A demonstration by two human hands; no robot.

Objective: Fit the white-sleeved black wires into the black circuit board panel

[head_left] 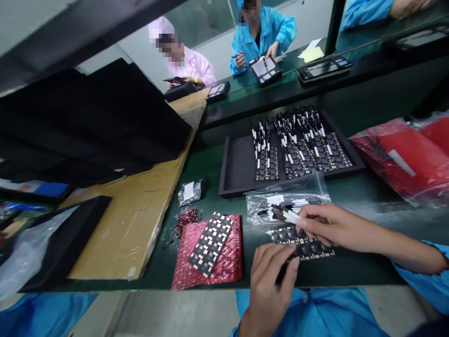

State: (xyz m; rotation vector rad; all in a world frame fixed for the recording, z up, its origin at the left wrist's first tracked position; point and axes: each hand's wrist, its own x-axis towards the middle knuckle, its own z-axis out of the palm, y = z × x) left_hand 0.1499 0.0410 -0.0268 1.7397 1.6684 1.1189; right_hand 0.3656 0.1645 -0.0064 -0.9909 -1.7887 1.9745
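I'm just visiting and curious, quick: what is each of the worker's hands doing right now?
Left hand: closed around a thin dark tool, tip at the circuit board.
Right hand: pinching a bunch of small white-tipped strips above that board.

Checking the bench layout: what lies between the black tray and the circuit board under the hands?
In the head view, a clear plastic bag of strips lies between the tray and the board.

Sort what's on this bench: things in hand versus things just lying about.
In hand:
left hand on the circuit board panel
right hand pinching white strips
clear bag
black tray of boards

Lying about:
red bubble wrap
small silver pouch
cardboard sheet
red bags
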